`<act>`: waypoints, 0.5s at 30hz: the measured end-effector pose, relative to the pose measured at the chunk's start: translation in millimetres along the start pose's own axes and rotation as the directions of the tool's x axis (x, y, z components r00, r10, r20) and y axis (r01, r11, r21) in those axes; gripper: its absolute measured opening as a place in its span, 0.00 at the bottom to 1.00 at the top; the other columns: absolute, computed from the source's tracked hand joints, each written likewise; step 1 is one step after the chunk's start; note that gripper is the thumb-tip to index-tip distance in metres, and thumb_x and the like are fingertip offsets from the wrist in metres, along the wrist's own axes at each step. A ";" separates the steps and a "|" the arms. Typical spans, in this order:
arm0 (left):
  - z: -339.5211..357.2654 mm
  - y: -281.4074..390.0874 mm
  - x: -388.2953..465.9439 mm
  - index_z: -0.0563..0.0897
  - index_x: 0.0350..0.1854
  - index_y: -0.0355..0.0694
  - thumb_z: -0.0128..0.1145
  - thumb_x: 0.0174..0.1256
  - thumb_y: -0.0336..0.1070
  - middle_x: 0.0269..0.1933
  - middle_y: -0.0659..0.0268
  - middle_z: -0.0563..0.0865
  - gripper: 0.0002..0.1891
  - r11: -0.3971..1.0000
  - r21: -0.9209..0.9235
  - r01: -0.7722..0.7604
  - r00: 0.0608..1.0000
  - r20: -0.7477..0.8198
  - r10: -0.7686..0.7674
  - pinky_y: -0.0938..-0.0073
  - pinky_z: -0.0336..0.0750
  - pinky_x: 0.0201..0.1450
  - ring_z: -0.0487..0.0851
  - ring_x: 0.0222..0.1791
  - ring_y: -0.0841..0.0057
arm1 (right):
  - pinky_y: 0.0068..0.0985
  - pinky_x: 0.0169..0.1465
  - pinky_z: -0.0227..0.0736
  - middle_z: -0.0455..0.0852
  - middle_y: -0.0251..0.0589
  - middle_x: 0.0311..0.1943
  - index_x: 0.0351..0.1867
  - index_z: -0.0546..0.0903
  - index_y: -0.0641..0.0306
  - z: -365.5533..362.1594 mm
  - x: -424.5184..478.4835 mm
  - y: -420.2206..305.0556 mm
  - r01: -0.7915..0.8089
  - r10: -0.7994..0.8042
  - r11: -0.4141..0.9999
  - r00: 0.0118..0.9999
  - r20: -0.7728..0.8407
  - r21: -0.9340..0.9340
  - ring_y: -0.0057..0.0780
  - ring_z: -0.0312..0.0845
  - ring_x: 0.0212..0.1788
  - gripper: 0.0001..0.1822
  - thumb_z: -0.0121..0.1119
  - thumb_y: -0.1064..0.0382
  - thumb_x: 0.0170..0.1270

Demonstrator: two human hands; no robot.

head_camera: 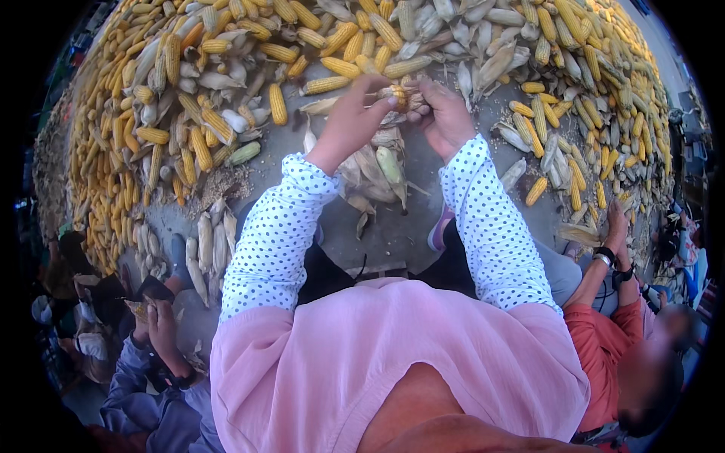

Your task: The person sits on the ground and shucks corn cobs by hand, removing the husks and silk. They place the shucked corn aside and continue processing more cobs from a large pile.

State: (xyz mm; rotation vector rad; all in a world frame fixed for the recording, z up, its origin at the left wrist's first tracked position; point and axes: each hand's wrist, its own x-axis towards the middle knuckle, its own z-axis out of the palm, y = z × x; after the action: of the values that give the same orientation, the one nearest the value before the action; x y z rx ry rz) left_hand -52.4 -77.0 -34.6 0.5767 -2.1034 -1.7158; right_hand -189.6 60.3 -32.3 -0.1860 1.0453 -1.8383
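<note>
Both hands are raised close together at the upper middle of the head view. My left hand grips a yellow corn cob at its left part, with the thumb across it. On the cob's right side, my right hand pinches the dry, pale brown husk at its end. Part of the cob is hidden by the fingers. Beneath the hands lies a small heap of dry husks on the grey floor, with a greenish ear of corn in its husk on top.
A large pile of yellow corn cobs curves around in front and along both sides. Unhusked ears lie at the left. A co-worker's hands hold a cob at lower left; another co-worker's hands are at right.
</note>
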 end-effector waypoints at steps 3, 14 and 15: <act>-3.3 9.3 1.5 0.77 0.64 0.38 0.61 0.76 0.35 0.50 0.65 0.84 0.19 0.954 -0.233 0.190 0.982 0.030 -0.188 0.78 0.80 0.52 0.83 0.49 0.82 | 0.22 0.37 0.76 0.84 0.34 0.35 0.49 0.82 0.68 -2.6 1.2 2.1 -0.006 0.003 0.988 1.000 0.017 0.156 0.19 0.74 0.30 0.16 0.57 0.55 0.80; -20.3 9.4 2.9 0.76 0.66 0.34 0.64 0.75 0.38 0.53 0.59 0.86 0.23 0.932 -0.290 0.218 0.966 -0.075 -0.249 0.73 0.85 0.51 0.87 0.48 0.75 | 0.24 0.35 0.70 0.79 0.32 0.32 0.46 0.81 0.65 -12.4 1.8 -13.6 0.113 -0.069 0.928 0.988 -0.135 0.355 0.19 0.68 0.29 0.13 0.59 0.56 0.79; -25.5 11.4 4.3 0.76 0.66 0.33 0.64 0.75 0.38 0.54 0.58 0.86 0.23 0.919 -0.335 0.207 0.964 -0.090 -0.249 0.72 0.86 0.52 0.87 0.49 0.73 | 0.24 0.35 0.70 0.79 0.32 0.32 0.46 0.81 0.64 -18.4 2.2 -18.2 0.154 -0.091 0.918 0.979 -0.184 0.365 0.19 0.68 0.29 0.12 0.59 0.56 0.79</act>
State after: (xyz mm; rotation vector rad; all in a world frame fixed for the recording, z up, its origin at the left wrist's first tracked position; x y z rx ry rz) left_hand -43.7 -98.5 -18.3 0.8339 -1.6682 -2.0355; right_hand -212.9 71.9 -31.2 0.1365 0.7795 -2.1608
